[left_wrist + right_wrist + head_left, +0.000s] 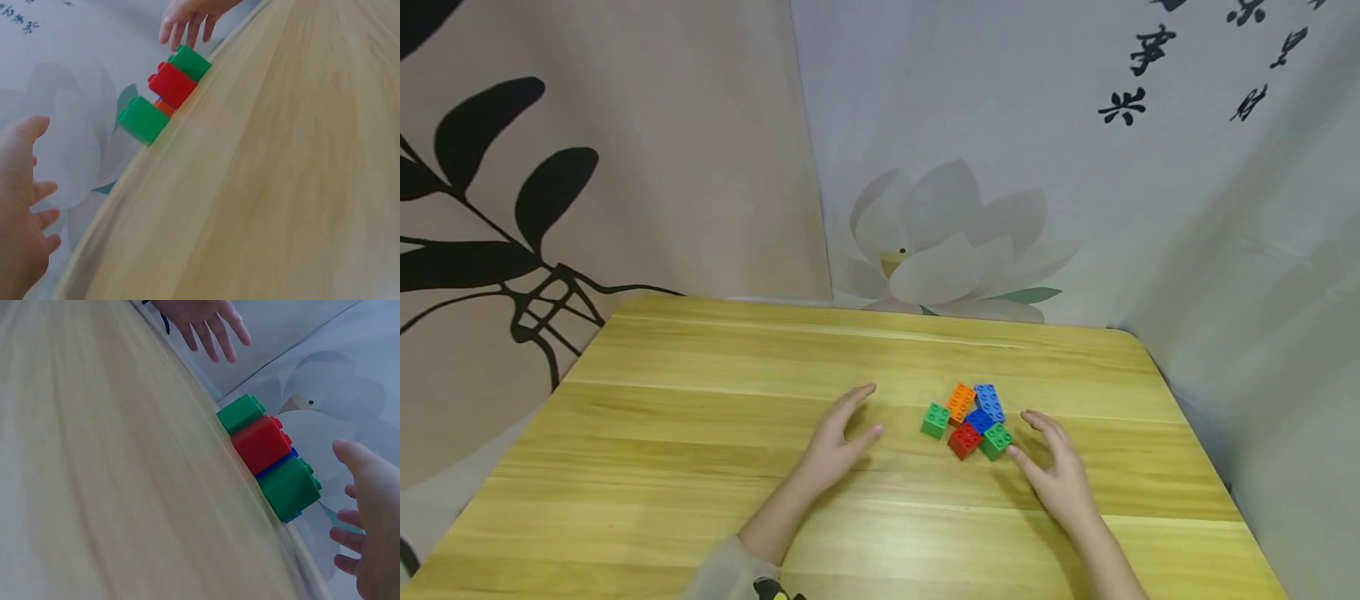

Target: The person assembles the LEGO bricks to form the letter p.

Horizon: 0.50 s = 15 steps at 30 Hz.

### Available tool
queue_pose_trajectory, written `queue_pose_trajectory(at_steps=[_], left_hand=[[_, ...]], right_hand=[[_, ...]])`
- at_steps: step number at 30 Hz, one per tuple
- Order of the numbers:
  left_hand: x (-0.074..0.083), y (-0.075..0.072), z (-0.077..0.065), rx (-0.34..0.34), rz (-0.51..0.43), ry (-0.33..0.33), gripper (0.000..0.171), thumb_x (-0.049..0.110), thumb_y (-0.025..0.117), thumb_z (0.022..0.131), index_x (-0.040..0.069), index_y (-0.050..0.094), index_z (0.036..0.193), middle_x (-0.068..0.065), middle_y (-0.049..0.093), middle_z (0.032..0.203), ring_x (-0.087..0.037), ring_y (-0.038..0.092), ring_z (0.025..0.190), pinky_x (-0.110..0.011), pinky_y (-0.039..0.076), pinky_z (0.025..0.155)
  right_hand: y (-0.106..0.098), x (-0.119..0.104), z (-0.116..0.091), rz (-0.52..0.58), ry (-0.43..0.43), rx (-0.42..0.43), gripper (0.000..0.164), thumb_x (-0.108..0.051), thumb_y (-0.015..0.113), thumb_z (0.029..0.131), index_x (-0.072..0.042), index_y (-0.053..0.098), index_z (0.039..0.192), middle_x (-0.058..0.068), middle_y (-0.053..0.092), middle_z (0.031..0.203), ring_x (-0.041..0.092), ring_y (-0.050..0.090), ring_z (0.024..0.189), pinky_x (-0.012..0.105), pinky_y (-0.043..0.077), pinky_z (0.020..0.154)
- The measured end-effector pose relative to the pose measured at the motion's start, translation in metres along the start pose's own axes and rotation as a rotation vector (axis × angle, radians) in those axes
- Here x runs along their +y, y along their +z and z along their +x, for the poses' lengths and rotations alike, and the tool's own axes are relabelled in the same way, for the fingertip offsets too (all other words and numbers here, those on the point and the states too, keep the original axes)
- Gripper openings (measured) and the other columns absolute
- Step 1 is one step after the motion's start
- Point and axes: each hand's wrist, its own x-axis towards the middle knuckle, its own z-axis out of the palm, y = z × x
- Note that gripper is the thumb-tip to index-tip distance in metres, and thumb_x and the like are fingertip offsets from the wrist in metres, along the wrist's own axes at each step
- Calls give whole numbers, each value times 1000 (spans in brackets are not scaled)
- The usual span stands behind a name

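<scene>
A loose cluster of toy building bricks sits on the table right of centre: an orange brick (961, 403), a long blue brick (989, 402), a smaller dark blue brick (979, 420), a red brick (965, 441), a green brick (997, 441) and another green brick (936, 421). To the left of them my left hand (838, 446) is held with fingers relaxed and thumb apart, holding nothing. My right hand (1060, 475) is at the cluster's right side, its thumb close to the nearer green brick; whether they touch I cannot tell. In the right wrist view, that hand (378, 519) holds nothing.
The wooden table (662, 467) has its far edge along a pale curtain (715, 150) printed with dark leaves, a lotus and written characters. Another pale cloth (1285, 333) hangs along the right side.
</scene>
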Motion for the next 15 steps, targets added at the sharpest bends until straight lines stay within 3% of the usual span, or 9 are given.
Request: queue_pose_trajectory(at_steps=[5,11,15], left_hand=[[-3,12,7,-35,-39,-19,59,27,65,92,12,42,144,-2,42,145,-24,35,134,-45,28,110],[-4,24,19,-65,-89,-36,55,19,67,91,8,46,140,2,47,141,-20,38,133,-42,28,110],[-5,33,26,-92,-96,-43,55,17,68,90,8,48,139,2,50,139,-19,40,131,-41,28,110]], right_hand=[[6,2,-2,40,12,-6,54,-18,74,86,-4,51,133,13,49,135,34,49,118,57,38,98],[12,7,-5,80,64,-21,52,-19,73,87,-4,52,132,13,53,131,32,52,113,54,41,95],[15,8,-5,82,88,-10,48,-16,73,87,-4,54,130,12,57,126,29,56,110,45,44,93]])
